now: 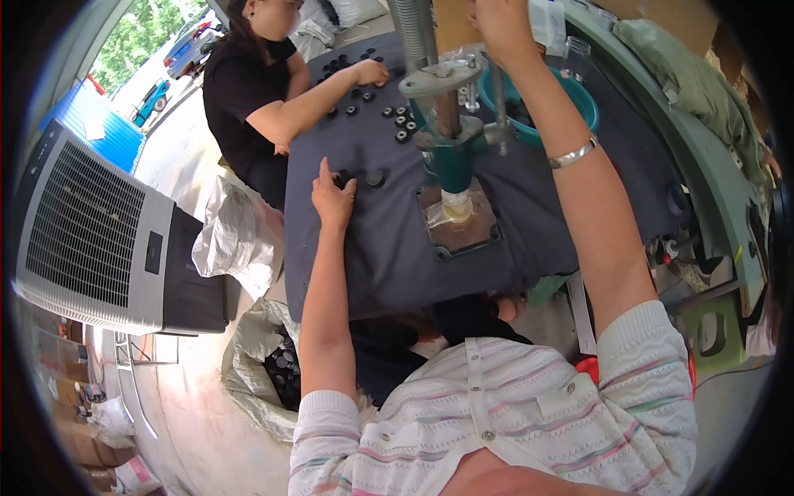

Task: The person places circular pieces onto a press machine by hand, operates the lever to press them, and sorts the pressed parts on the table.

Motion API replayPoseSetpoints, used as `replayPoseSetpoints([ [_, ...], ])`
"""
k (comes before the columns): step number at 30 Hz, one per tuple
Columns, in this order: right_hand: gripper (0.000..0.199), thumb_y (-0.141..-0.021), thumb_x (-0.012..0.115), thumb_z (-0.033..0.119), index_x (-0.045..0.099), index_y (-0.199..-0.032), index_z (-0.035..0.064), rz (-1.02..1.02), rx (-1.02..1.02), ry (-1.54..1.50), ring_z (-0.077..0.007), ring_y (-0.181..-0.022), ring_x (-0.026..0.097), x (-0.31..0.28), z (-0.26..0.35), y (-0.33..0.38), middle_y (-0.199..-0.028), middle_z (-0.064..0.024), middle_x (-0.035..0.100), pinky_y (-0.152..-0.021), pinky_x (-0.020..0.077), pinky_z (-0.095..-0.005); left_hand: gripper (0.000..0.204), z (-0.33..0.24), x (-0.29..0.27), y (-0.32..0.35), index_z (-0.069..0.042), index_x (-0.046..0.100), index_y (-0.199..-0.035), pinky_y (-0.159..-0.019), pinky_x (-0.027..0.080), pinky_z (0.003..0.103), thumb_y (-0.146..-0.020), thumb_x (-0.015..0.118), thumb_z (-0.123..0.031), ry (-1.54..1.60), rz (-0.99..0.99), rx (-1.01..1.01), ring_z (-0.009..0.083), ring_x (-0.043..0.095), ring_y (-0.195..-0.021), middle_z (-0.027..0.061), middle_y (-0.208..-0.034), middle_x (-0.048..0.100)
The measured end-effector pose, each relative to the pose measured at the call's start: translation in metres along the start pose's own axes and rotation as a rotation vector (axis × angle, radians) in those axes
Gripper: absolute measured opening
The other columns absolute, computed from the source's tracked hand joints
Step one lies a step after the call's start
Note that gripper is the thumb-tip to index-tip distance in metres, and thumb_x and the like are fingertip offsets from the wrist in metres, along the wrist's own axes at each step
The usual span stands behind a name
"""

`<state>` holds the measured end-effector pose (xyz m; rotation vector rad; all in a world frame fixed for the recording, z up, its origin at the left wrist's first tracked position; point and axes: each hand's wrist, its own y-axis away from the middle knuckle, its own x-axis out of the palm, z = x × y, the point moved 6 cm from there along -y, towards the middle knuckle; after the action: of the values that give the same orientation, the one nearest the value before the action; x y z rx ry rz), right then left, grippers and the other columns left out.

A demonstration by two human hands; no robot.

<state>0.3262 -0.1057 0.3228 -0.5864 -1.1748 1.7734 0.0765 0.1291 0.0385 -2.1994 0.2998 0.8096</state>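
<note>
My left hand (332, 201) is low over the dark tablecloth, its thumb and fingers closed around a small black round part (341, 177). Just right of it lies another black disc (375, 178). A green bench press (452, 169) with a metal column stands in front of me, its square base (457, 221) carrying a pale round piece under the ram. My right hand (506, 33) is raised beside the press's top, with fingers curled; what they grip is hidden and partly cut off by the upper edge.
Several black round parts (401, 122) lie across the dark-covered table (364, 273). A teal basin (583, 103) sits behind the press. At the far left a co-worker's hand (372, 73) touches parts. A sack of black parts (248, 364) and an air cooler (99, 231) stand left.
</note>
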Motion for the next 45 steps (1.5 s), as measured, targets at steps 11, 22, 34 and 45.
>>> replayPoseSetpoints([
  [11,0.025,-0.099,0.048,0.021,0.055,-0.083,0.0029,-0.015,-0.039,-0.013,-0.0138,-0.066,0.051,0.001,0.000,-0.002,-0.069,-0.0045,0.051,-0.062,0.0418,-0.0298,0.088,-0.156,-0.030,0.071,-0.006,0.040,-0.146,-0.069,0.052,0.032,-0.068,0.080,-0.004,0.445,0.313,0.131,0.0205,0.062,-0.074,0.0115,-0.093,0.068],
  [22,0.023,-0.098,0.048,0.019,0.055,-0.084,0.0031,-0.022,-0.062,-0.020,-0.0141,-0.067,0.051,0.003,-0.002,-0.002,-0.070,-0.0043,0.050,-0.062,0.0418,-0.0294,0.086,-0.179,-0.012,0.084,0.006,0.037,-0.141,-0.075,0.053,0.039,-0.067,0.079,-0.006,0.353,0.384,0.219,0.0307,0.064,-0.083,0.0140,-0.093,0.068],
  [34,0.021,-0.097,0.048,0.020,0.058,-0.087,0.0034,-0.017,0.037,-0.043,-0.0126,-0.064,0.051,0.005,-0.003,-0.001,-0.070,-0.0040,0.052,-0.060,0.0420,-0.0286,0.087,-0.191,0.008,0.076,0.010,0.035,-0.141,-0.073,0.052,0.042,-0.067,0.078,-0.008,0.285,0.414,0.268,0.0368,0.064,-0.083,0.0197,-0.090,0.065],
  [45,0.020,-0.098,0.049,0.017,0.059,-0.089,0.0021,-0.036,-0.037,-0.084,-0.0122,-0.067,0.052,-0.004,0.003,-0.004,-0.073,-0.0024,0.053,-0.062,0.0425,-0.0275,0.088,-0.182,0.018,0.086,0.002,0.037,-0.144,-0.079,0.053,0.036,-0.067,0.081,-0.003,0.565,0.393,0.075,0.0273,0.065,-0.085,0.0147,-0.099,0.068],
])
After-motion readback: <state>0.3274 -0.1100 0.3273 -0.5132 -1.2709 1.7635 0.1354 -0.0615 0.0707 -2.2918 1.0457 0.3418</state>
